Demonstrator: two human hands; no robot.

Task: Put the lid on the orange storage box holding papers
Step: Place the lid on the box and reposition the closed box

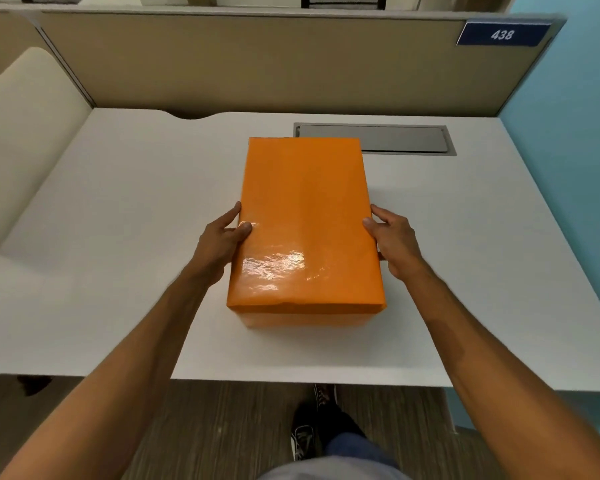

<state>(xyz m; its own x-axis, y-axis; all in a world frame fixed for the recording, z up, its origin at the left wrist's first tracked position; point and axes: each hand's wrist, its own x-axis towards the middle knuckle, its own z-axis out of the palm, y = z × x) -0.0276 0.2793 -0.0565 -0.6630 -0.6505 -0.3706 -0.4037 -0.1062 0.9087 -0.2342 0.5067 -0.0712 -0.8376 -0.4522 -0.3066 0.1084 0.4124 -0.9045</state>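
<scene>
A glossy orange lid [305, 220] covers the orange storage box [302, 318], of which only a strip of the front wall shows below the lid's near edge. The papers inside are hidden. My left hand [222, 242] grips the lid's left side, thumb on top and fingers down the edge. On the lid's right side my right hand [392, 239] presses the edge, thumb at the top corner of the rim. The box stands in the middle of the white desk [118, 237].
A grey metal cable flap [395, 138] is set into the desk just behind the box. A beige partition [257, 64] with a blue tag reading 438 closes the back. A cream chair back [21, 133] stands at the left. My feet show under the desk's near edge.
</scene>
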